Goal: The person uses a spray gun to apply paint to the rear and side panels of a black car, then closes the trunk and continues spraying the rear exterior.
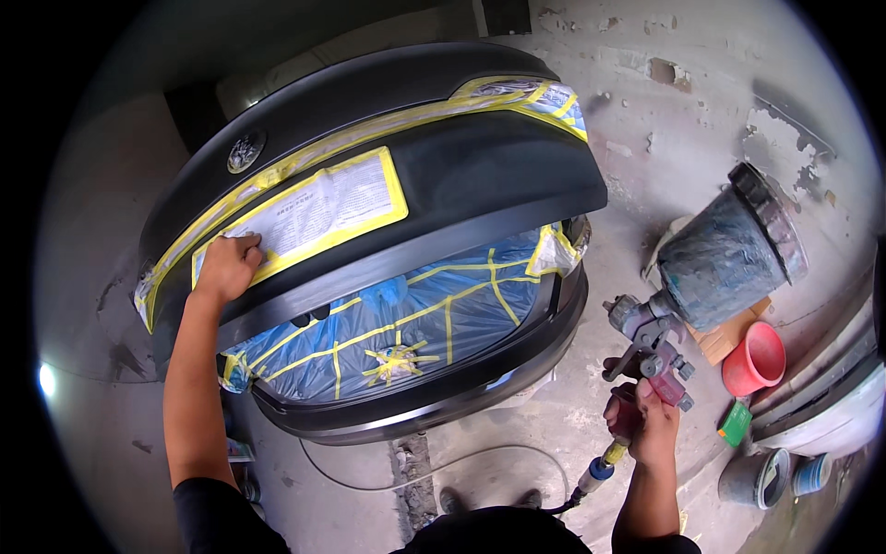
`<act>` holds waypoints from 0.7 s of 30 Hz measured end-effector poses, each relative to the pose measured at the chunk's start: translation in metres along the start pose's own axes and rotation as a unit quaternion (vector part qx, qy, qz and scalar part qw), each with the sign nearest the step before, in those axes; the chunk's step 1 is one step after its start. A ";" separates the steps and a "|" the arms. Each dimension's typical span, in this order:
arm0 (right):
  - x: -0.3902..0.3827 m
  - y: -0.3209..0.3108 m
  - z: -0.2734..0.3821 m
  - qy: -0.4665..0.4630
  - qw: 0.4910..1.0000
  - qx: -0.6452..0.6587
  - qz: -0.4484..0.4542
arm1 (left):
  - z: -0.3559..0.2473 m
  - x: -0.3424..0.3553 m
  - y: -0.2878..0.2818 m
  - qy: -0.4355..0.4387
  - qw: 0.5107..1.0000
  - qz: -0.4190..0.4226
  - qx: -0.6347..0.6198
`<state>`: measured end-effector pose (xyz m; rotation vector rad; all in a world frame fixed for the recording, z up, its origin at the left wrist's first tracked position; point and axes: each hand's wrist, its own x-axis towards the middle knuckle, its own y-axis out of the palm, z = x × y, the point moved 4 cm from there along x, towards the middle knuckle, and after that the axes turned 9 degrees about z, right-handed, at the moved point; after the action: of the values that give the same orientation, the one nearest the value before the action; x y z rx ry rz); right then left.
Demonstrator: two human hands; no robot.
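Observation:
My right hand (pixel 653 427) is wrapped round the handle of a spray gun (pixel 657 360). Tilted above the gun sits its large, paint-stained cup (pixel 724 258) with a dark lid, and a coupling (pixel 598 473) joins the handle to an air hose. My left hand (pixel 229 268) is closed against the left end of a white masking sheet (pixel 341 198), bordered by yellow tape, on a matt black car tailgate (pixel 517 166). Whatever its curled fingers hold, if anything, is hidden. Below the tailgate, blue plastic film (pixel 415 323) with strips of yellow tape covers the opening above the black rear bumper (pixel 406 415).
The hose (pixel 498 450) loops over the concrete floor by my feet. At the right are a red bucket (pixel 755 358), a green box (pixel 736 423), a grey bucket (pixel 752 475), a blue-and-white tub (pixel 812 475) and a pale curved panel (pixel 831 406). Behind stands a peeling wall (pixel 683 120).

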<state>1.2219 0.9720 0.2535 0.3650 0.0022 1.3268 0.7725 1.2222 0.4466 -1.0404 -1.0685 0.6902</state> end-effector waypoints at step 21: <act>0.069 0.004 0.083 0.102 0.984 -0.076 0.124 | -0.037 -0.035 0.040 -0.034 0.995 0.082 -0.045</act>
<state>1.2530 1.0171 0.3467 0.0994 0.0278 1.5963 0.7957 1.1948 0.3928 -1.1998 -1.0892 0.8215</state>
